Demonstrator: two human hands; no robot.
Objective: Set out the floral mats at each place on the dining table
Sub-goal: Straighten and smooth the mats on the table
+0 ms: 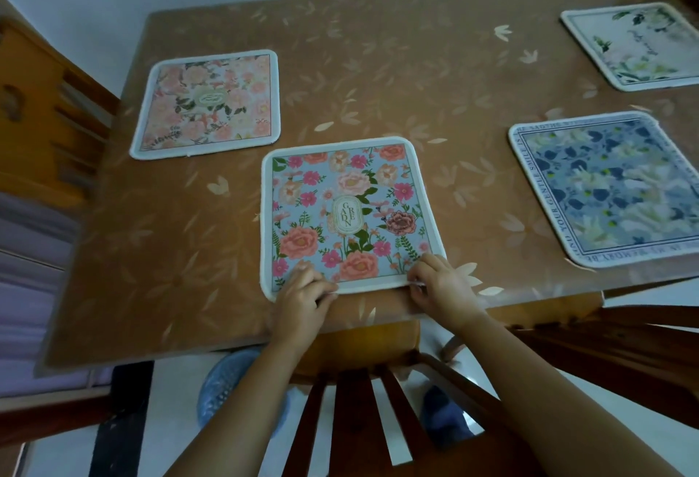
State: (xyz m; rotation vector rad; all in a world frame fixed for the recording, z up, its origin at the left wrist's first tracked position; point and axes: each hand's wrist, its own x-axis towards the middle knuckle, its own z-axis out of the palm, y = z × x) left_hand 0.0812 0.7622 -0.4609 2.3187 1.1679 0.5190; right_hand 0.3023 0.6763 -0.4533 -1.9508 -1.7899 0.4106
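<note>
Several floral mats lie flat on the brown leaf-patterned dining table (378, 71). The light-blue mat with pink flowers (346, 208) lies at the near edge in front of me. My left hand (302, 293) pinches its near-left corner and my right hand (440, 283) pinches its near-right corner, both over the table edge. A peach flowered mat (208, 104) lies at the far left. A dark-blue and white mat (612, 189) lies at the right, and a pale white-green mat (639, 45) at the far right.
A wooden chair back (359, 412) stands between me and the table. Another chair (624, 355) is at the right, and one (41, 109) at the left end. A blue stool (223, 382) sits under the table. A white wall runs behind.
</note>
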